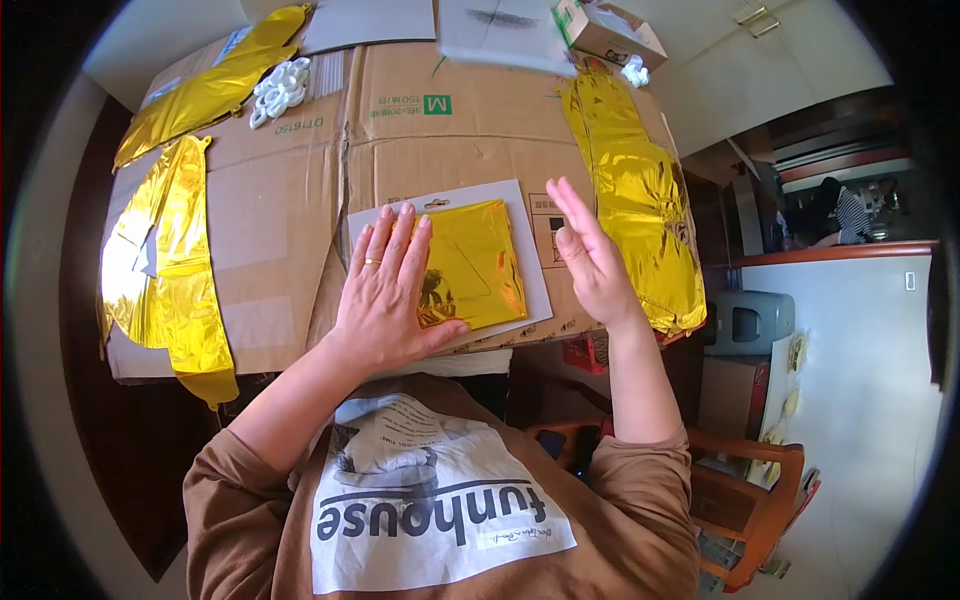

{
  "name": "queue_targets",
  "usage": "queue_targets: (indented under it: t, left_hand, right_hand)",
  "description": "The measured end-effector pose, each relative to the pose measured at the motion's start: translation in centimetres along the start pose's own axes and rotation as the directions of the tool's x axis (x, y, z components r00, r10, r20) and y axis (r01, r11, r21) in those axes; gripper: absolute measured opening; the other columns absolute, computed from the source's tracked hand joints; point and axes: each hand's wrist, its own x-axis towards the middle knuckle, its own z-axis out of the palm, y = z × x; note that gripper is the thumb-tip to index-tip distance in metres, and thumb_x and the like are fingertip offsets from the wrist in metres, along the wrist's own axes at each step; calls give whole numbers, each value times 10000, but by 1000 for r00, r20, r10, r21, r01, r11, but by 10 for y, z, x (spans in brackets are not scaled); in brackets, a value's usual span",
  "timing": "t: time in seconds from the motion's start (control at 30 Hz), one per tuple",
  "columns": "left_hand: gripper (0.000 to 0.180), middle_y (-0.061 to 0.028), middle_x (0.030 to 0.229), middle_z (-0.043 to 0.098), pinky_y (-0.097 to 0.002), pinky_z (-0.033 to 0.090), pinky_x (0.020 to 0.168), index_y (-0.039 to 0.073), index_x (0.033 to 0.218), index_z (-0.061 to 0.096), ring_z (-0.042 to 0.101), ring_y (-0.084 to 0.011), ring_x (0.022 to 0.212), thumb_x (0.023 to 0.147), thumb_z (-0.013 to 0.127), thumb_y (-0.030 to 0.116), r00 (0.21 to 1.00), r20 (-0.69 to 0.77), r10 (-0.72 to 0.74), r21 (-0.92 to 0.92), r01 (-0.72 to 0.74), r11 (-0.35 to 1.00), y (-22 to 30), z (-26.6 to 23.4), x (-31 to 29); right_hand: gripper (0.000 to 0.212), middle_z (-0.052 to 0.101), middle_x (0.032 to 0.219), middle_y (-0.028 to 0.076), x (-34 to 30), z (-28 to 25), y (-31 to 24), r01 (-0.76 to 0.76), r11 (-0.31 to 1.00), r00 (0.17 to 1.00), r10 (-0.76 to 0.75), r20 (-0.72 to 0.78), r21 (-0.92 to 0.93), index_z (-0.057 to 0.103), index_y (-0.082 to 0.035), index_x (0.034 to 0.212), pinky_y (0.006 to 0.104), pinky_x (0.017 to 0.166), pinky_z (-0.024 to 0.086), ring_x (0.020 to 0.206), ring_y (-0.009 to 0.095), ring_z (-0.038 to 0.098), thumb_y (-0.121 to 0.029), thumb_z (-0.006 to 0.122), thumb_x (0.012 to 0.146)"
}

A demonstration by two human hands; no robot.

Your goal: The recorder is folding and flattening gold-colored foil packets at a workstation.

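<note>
A gold foil balloon [475, 262], folded into a shiny square, lies on a white backing card [537, 285] with a hang slot in its top edge. My left hand [385, 290] rests flat over the left part of both, fingers stretched out, a ring on one finger. Just beyond the card's right edge my right hand [590, 255] is held on its side with straight fingers, palm turned toward the card, holding nothing. Whether it touches the cardboard, I cannot tell.
Flat gold foil balloons lie on the cardboard-covered table [270, 180]: a left one [180, 270], a far-left one [205, 95] and a right pile [645, 200]. White rings [280, 92] sit far left. An open box [610, 35] stands far right; a wooden chair [745, 500] is at right.
</note>
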Motion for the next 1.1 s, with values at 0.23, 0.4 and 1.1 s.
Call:
queue_targets:
  t: [0.23,0.4,1.1]
  left_hand:
    - [1149,-260,1660,194,-524,80,1261,-27,1585,233,109,-407,1567,844,555,791,1000,6,3,8,-3,1000,0,1,0]
    - [1141,-260,1662,185,-523,74,1262,-22,1588,225,103,-407,1568,852,547,788,1000,18,2,11,-2,1000,0,0,0]
    - [1174,-302,1649,178,-526,110,1254,-65,1570,242,131,-423,1560,833,569,788,999,-46,26,13,-25,1000,0,2,0]
  right_hand:
    - [334,542,1460,190,0,19,4,158,812,985,-171,29,-562,648,-32,1322,435,1158,373,1374,352,486,-107,578,1005]
    - [302,598,1378,162,15,13,25,165,782,977,-215,-11,-601,736,-63,1176,506,1173,348,1323,358,516,-31,650,889]
    - [809,175,1683,213,7,61,22,284,617,956,-129,262,-734,200,-23,1615,539,1252,97,1557,368,185,-518,473,1035]
